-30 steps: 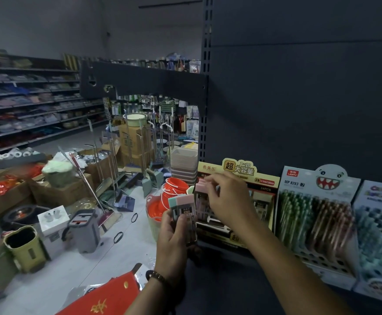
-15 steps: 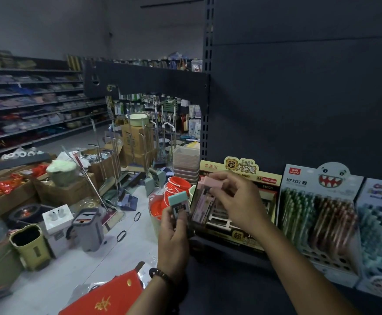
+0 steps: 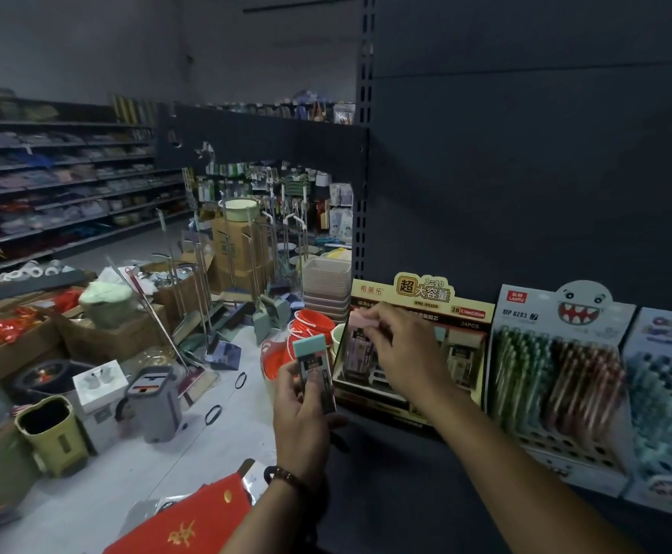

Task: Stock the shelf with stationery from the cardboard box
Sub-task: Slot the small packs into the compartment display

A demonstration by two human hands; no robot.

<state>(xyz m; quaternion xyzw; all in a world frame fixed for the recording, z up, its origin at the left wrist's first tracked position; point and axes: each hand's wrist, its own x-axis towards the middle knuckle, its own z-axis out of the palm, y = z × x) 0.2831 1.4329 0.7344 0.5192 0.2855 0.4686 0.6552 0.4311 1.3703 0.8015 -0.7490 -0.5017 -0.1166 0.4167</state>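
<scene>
A flat blue-green box [image 3: 313, 369] is gripped in the left hand [image 3: 298, 413]. A pink box [image 3: 360, 323] is pinched by the right hand [image 3: 402, 353] in the card tray [image 3: 422, 291] at the left edge of the metal shelf [image 3: 386, 481]. Orange buckets [image 3: 310, 325] are stacked on the pale floor [image 3: 126, 485].

Shelf [image 3: 398, 485] bears yellow display box [image 3: 420, 299], monster-faced pen box [image 3: 558, 377], and blurred box [image 3: 666, 393], perhaps pens.

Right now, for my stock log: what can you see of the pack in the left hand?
The pack is a flat box, teal on top, with a dark label too blurred to read. The left hand grips its lower half, holding it upright, slightly tilted, just left of the display box.
</scene>
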